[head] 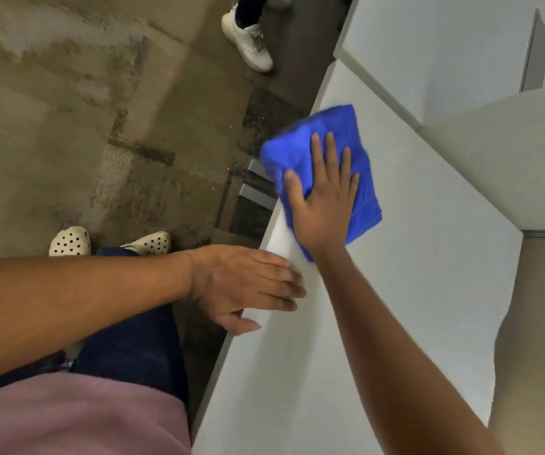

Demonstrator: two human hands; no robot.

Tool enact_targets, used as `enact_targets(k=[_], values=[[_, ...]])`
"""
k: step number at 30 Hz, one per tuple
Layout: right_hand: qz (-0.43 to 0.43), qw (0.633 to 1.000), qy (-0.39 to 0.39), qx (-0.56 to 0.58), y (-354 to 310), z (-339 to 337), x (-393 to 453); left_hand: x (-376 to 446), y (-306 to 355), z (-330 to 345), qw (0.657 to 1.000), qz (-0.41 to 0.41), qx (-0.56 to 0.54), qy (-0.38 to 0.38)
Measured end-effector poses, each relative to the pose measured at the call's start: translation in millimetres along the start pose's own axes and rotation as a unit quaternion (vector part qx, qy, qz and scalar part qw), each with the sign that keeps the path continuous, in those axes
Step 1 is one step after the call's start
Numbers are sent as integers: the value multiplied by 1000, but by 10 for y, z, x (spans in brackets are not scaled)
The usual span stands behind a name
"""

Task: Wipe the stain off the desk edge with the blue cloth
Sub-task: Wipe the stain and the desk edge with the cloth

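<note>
Flat and open, the right hand [325,198] presses the folded blue cloth [322,165] onto the white tabletop [412,290], right at its edge. At 7 o'clock from the cloth, the left hand [245,287] rests open, fingertips on that edge. A white sneaker [248,41] stands at 11 o'clock, well apart.

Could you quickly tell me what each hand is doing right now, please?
Left hand: open, fingers flat, holding nothing, resting at the desk edge.
Right hand: open, palm pressed flat on the blue cloth, which overhangs the edge.
</note>
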State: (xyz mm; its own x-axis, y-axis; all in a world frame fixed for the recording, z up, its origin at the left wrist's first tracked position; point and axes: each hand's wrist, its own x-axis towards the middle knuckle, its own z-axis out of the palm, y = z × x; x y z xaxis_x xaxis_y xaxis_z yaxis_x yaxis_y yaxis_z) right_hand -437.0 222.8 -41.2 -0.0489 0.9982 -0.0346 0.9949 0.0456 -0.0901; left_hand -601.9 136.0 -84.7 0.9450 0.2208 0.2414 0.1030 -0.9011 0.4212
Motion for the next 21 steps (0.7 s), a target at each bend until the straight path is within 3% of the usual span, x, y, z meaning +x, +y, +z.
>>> enact_targets(k=[3,6,11,14,21], values=[[-62,998,-24,-14,138,-6,-3,2,87,103,999,-16,0,43],[-99,995,-27,-12,193,-36,518,13,63,178,997,-11,11,70],[-49,998,-27,9,191,-125,1446,18,42,182,998,-5,20,63],[-42,998,-16,48,304,-142,1468,-16,58,150,998,-19,31,56],[244,966,16,81,863,-235,1068,-63,192,64,997,-64,14,38]])
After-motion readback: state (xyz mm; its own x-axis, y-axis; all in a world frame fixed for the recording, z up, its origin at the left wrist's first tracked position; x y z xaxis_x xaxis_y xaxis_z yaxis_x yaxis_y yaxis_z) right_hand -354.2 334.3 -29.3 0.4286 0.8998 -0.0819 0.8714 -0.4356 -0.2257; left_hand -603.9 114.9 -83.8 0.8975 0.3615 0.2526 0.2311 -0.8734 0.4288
